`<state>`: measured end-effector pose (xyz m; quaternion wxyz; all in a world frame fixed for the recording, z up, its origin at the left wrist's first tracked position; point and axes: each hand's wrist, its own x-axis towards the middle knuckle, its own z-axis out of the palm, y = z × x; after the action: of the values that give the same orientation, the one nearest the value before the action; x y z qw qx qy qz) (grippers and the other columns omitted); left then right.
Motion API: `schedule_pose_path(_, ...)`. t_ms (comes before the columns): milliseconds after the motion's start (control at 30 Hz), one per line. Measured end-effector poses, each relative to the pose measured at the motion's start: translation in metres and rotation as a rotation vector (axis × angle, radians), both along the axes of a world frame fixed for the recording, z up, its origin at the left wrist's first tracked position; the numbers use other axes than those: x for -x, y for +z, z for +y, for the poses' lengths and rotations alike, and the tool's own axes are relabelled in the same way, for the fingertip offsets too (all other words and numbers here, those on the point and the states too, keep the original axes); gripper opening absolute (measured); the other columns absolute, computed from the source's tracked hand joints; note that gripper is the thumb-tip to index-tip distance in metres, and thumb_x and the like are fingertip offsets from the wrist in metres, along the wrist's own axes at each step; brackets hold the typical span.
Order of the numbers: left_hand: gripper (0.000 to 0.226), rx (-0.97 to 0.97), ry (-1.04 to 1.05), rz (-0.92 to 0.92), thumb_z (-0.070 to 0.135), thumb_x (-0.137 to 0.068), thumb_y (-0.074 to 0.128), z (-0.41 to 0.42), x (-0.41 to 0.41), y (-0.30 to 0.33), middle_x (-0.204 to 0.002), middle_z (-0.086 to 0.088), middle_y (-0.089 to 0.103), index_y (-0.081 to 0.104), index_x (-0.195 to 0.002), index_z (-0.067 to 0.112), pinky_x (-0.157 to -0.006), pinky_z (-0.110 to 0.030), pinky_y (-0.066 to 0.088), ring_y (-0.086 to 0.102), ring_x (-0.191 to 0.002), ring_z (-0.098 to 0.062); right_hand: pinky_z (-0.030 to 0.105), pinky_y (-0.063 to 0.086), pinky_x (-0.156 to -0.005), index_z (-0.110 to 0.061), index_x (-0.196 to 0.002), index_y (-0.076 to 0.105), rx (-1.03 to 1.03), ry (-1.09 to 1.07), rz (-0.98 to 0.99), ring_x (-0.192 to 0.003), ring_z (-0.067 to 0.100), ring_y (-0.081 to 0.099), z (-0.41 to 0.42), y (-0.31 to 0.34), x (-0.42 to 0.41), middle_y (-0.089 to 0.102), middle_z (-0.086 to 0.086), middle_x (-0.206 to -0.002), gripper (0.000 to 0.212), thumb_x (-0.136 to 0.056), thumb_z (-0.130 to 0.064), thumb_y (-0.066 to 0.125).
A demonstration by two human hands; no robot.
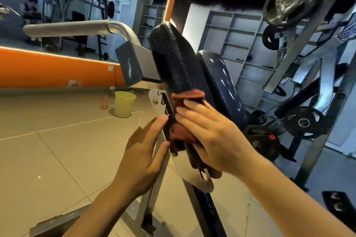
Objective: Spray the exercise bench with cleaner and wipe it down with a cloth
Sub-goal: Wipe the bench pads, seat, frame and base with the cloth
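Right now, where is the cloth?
In the head view, just right of centre, the reddish cloth is pressed by the right hand against the lower edge of the black bench pad, with the left hand touching the frame beside it.

Counts, placed relative to the black bench pad [173, 57]:
- Hands: 2, left hand [143, 157] and right hand [210, 136], both at its lower end.
- Cloth [185, 134]: 1, reddish-brown, under the right hand.
- Yellow-green bucket [124, 104]: 1, on the floor to its left.
- Small orange-capped bottle [105, 103]: 1, just beside the bucket.
- Second dark pad [221, 82]: 1, right of it.
- Weight plates: at least 4, further right, some blurred.
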<state>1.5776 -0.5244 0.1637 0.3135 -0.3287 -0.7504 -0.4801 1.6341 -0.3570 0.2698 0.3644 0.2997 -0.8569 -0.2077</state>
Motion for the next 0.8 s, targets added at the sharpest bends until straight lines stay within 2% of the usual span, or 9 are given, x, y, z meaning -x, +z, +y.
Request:
schedule_pose_path(67,0.046,-0.019,-0.04,-0.051,0.048,-0.096,0.033,0.004,-0.003,0.003,-0.129,0.052,0.021,0.016,-0.136,0.063,-0.097,0.004,0.02,0.021,-0.116,0.034,0.043,0.021,-0.116,-0.01,-0.132,0.058,0.044,-0.015,0.042,-0.138,0.028,0.042,-0.016,0.019,0.022,0.057,0.008,-0.138,0.042,-0.094,-0.025,0.051)
schedule_pose_path(133,0.04,-0.055,-0.041,-0.105,0.045,-0.093,0.031,0.007,-0.007,0.006,-0.12,0.05,0.019,0.018,-0.127,0.062,-0.086,0.012,0.018,0.02,-0.106,0.039,0.042,0.02,-0.116,-0.009,-0.133,0.058,0.117,-0.014,0.053,-0.138,0.029,0.041,-0.024,0.026,0.035,0.057,0.009,-0.139,0.044,-0.091,-0.022,0.059)
schedule_pose_path(200,0.039,-0.039,-0.026,-0.126,0.048,-0.09,0.028,0.006,-0.008,0.009,-0.12,0.044,0.022,0.016,-0.124,0.063,-0.09,0.007,0.019,0.027,-0.109,0.027,0.043,0.018,-0.118,-0.01,-0.135,0.057,0.182,-0.026,0.047,-0.14,0.027,0.038,-0.022,0.014,0.03,0.055,0.007,-0.141,0.046,-0.092,-0.025,0.058)
schedule_pose_path(267,0.043,-0.017,-0.025,-0.134,0.048,-0.09,0.027,0.004,-0.005,0.009,-0.128,0.043,0.02,0.013,-0.127,0.066,-0.101,-0.008,0.023,0.028,-0.12,0.014,0.043,0.017,-0.119,-0.013,-0.136,0.055,0.209,-0.017,0.01,-0.143,0.023,0.034,-0.013,-0.009,0.013,0.052,0.003,-0.144,0.048,-0.092,-0.031,0.054)
schedule_pose_path(367,0.056,0.007,-0.043,-0.093,0.035,-0.092,0.035,0.001,-0.004,0.006,-0.132,0.053,0.014,0.013,-0.132,0.068,-0.102,-0.001,0.02,0.017,-0.124,0.03,0.044,0.021,-0.119,-0.016,-0.136,0.056,0.237,0.007,-0.058,-0.143,0.018,0.033,0.01,-0.046,-0.014,0.052,0.0,-0.144,0.051,-0.089,-0.036,0.051)
schedule_pose_path(467,0.056,-0.005,-0.045,-0.076,0.026,-0.09,0.039,0.002,-0.011,0.009,-0.133,0.049,0.017,0.022,-0.133,0.057,-0.094,0.009,0.017,0.014,-0.12,0.036,0.043,0.031,-0.116,-0.018,-0.135,0.057,0.255,0.05,-0.064,-0.141,0.016,0.038,0.03,-0.076,-0.034,0.054,-0.003,-0.142,0.049,-0.09,-0.037,0.056)
schedule_pose_path(633,0.049,0.036,-0.022,-0.05,0.032,-0.092,0.035,-0.002,-0.034,0.009,-0.144,0.036,0.021,0.026,-0.129,0.063,-0.099,-0.004,0.019,0.016,-0.127,0.027,0.038,0.042,-0.108,-0.013,-0.13,0.06,0.346,0.062,-0.053,-0.132,0.018,0.049,0.047,-0.116,-0.056,0.06,0.0,-0.134,0.046,-0.092,-0.038,0.053)
schedule_pose_path(733,0.049,0.077,-0.033,-0.068,0.035,-0.092,0.036,-0.004,-0.053,0.0,-0.138,0.045,0.018,0.027,-0.126,0.068,-0.101,-0.008,0.02,0.018,-0.125,0.028,0.045,0.054,-0.092,-0.011,-0.125,0.061,0.585,-0.075,-0.015,-0.128,0.016,0.049,0.067,-0.141,-0.074,0.063,0.004,-0.129,0.044,-0.086,-0.029,0.061)
schedule_pose_path(800,0.052,0.076,-0.042,-0.11,0.038,-0.09,0.039,-0.001,-0.064,-0.01,-0.135,0.048,0.019,0.024,-0.125,0.074,-0.102,-0.008,0.019,0.02,-0.122,0.032,0.042,0.049,-0.097,-0.016,-0.134,0.052,0.796,-0.104,-0.024,-0.133,0.011,0.04,0.076,-0.154,-0.092,0.052,-0.002,-0.138,0.056,-0.079,-0.022,0.064)
